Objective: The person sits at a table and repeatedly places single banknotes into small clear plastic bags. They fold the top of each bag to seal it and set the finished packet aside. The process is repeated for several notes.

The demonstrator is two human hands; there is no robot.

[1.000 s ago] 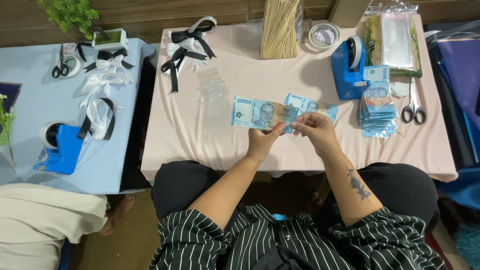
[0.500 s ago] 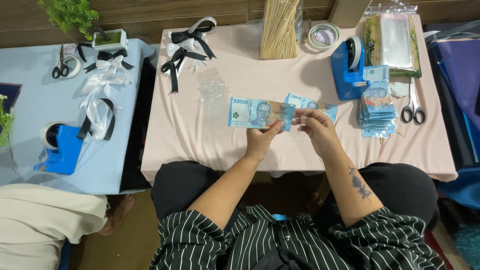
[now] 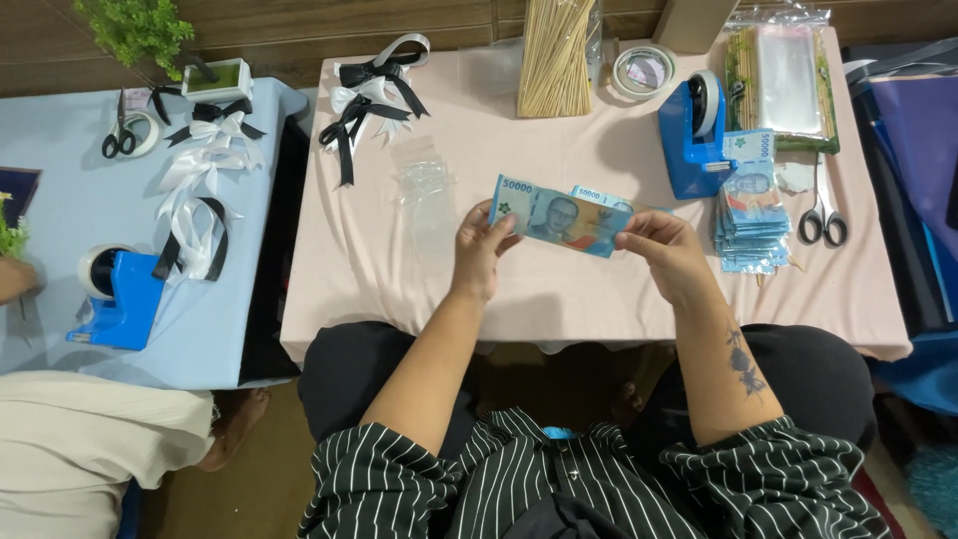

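Between left hand [image 3: 482,250] and right hand [image 3: 667,248], both pinched shut on its ends, 1 blue banknote [image 3: 559,217] held flat above the bench [image 3: 399,279]; stack of banknotes [image 3: 748,215] right of the right hand looks unhandled, clear sleeves [image 3: 424,180] beyond the left hand lie unfilled.

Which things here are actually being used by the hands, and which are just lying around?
In use:
- blue banknote, held flat between left hand and right hand
- second banknote just behind it

Lying about:
- stack of banknotes
- blue tape dispenser
- scissors
- bundle of wooden sticks
- black and white ribbon bows
- clear plastic sleeves
- pink table
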